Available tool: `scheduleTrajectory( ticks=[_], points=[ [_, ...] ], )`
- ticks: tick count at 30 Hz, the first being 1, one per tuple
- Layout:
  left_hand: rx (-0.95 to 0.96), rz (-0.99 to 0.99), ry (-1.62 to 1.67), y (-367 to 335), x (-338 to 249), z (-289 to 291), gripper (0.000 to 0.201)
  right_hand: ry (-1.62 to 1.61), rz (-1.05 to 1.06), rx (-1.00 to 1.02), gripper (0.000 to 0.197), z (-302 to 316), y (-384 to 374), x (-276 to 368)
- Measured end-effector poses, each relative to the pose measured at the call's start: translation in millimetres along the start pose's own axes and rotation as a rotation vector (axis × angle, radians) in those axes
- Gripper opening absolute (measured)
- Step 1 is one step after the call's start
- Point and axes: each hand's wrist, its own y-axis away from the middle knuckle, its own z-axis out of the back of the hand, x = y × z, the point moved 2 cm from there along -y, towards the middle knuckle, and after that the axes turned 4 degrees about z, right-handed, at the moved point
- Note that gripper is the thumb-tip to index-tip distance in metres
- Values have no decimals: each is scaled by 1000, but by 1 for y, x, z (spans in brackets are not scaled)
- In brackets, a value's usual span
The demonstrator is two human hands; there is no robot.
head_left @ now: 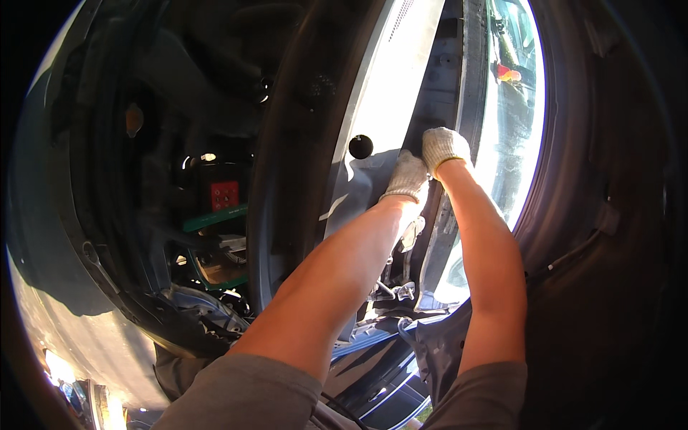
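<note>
Both my hands wear pale knitted work gloves and reach into the dark cowl channel point(436, 93) of a car, at the foot of the windshield point(510, 136). My left hand point(408, 176) is beside the light metal panel point(390, 72), its fingers hidden down in the channel. Just to its right and a little farther off, my right hand point(445, 147) is curled closed at the channel's edge next to the windshield. What it grips, if anything, is hidden. Below my wrists some metal linkage parts point(405, 290) show in the channel.
The dark engine bay point(215, 107) lies to the left, with a red label point(224, 195) and a green-edged battery point(215, 218). A wrench point(99, 265) rests along the car's left edge. A round hole point(360, 147) pierces the metal panel. The dark raised hood point(609, 215) fills the right side.
</note>
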Motion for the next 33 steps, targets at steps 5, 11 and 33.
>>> scheduleTrajectory(
  ticks=[5,11,33],
  points=[
    [-1,120,181,4,1,4,22,22,7,23,21,-5,-4,-1],
    [-1,218,365,-3,6,-10,24,31,-38,82,23,-18,-15,0],
    [-4,459,830,2,6,-4,29,2,-117,203,29,-12,-25,-1]
  ],
)
